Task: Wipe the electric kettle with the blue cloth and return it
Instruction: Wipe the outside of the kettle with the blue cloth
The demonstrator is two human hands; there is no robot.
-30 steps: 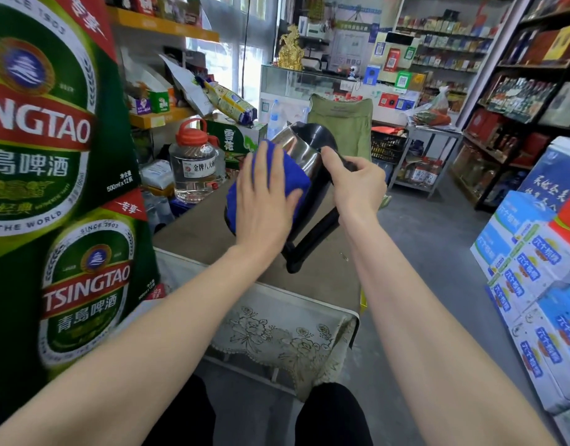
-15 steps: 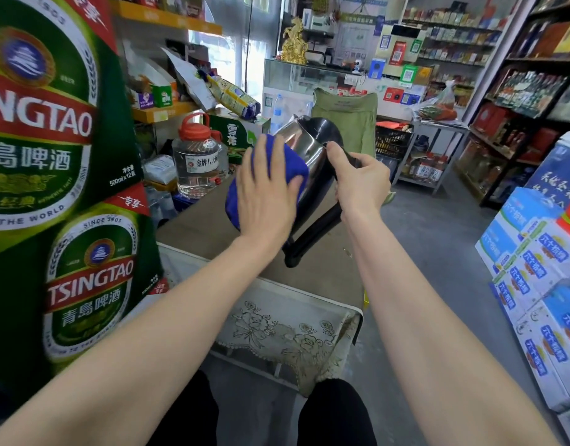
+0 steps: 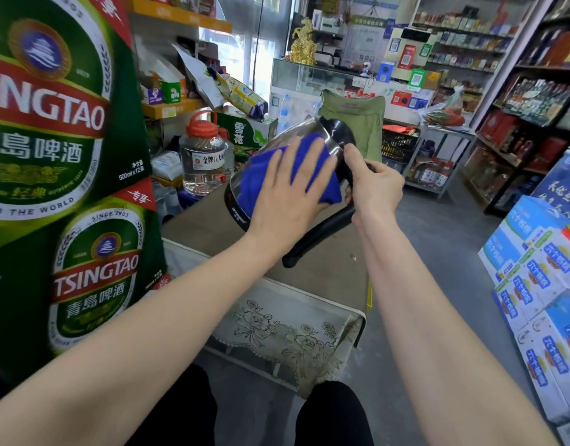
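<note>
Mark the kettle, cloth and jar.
kettle [image 3: 319,235], head view, on its black handle.
cloth [image 3: 256,178], head view, on its uncovered blue left part.
jar [image 3: 201,167], head view, on its clear wall.

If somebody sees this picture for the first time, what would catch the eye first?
Probably the bright blue cloth, which the left hand presses flat on the tilted steel kettle in the centre. The right hand grips its black handle. Huge green Tsingtao beer cartons fill the left side.
</note>
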